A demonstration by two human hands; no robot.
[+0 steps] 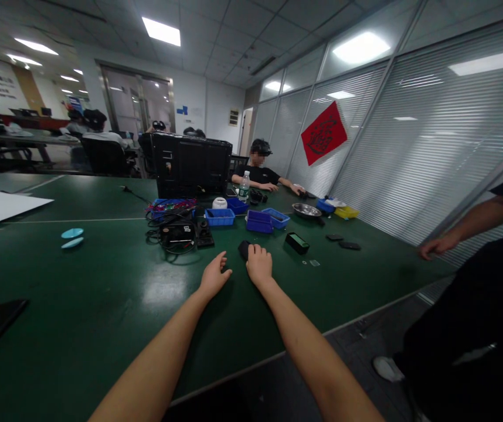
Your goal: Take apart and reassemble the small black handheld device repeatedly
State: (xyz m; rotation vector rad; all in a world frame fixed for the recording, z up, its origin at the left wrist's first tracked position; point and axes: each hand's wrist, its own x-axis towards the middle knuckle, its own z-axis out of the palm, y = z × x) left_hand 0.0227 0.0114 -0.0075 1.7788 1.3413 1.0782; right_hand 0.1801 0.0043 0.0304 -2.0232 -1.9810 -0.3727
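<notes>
My right hand [259, 264] lies on a small black rounded object [243, 250] that looks like a computer mouse. Its fingers curl over the object's right side, and the far left end sticks out past them. To the left, my left hand [215, 275] is on or just above the green table [115, 305], thumb and fingers apart, with nothing in it. Right of my right hand sits a black box-shaped device with a green display [297, 242]. A small ring [304, 262] and a clear flat piece [315, 263] lie in front of it.
Beyond my hands are a cable bundle [176, 231], blue bins [220, 217], a ball [219, 203], a bottle [244, 185], a metal pan [306, 210] and a black monitor-like panel [192, 165]. A person [260, 170] sits across; another person [489, 281] stands at right.
</notes>
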